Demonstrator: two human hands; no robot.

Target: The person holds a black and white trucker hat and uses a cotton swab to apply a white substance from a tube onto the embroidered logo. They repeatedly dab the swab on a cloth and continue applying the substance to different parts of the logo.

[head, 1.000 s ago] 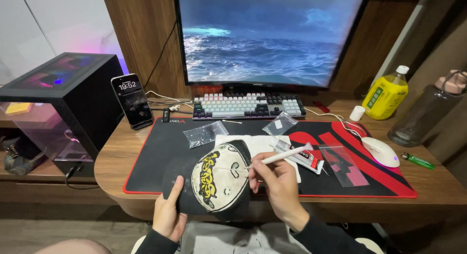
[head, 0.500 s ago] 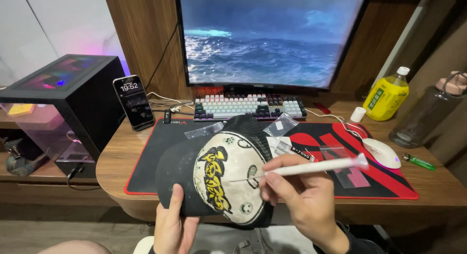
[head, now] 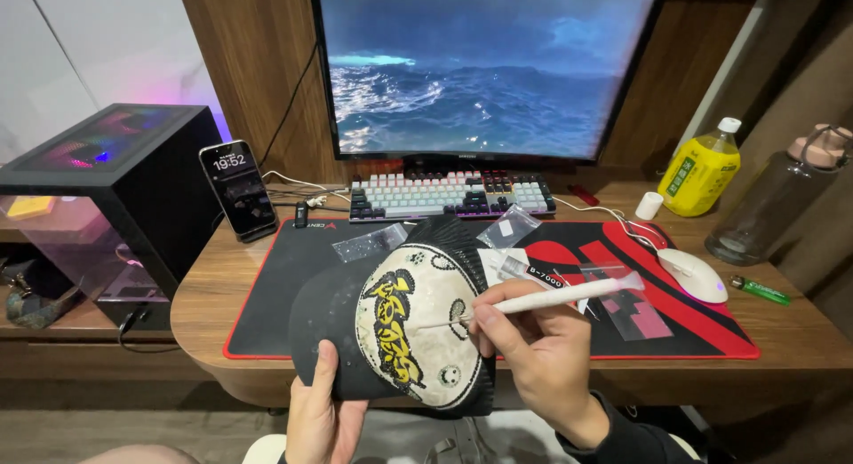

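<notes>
My left hand [head: 318, 417] grips the black brim of a cap [head: 418, 326] from below, holding it up over the desk's front edge. The cap has a cream front panel with a yellow and black emblem. My right hand [head: 533, 353] holds a white pen-like tool [head: 555, 296], its thin tip touching the cream panel near the middle. The cap hides part of the black and red desk mat [head: 284, 286].
On the mat lie small clear plastic bags [head: 373, 243] and a white packet. Behind are a keyboard [head: 449, 196], a monitor [head: 484, 69] and a propped phone [head: 238, 190]. A PC case [head: 107, 193] stands left. A white mouse [head: 691, 275], green lighter, yellow bottle [head: 702, 169] and dark bottle sit right.
The cap has been lifted off the mat and turned so its front panel faces me. My right hand brought the white tool's tip down onto the panel.
</notes>
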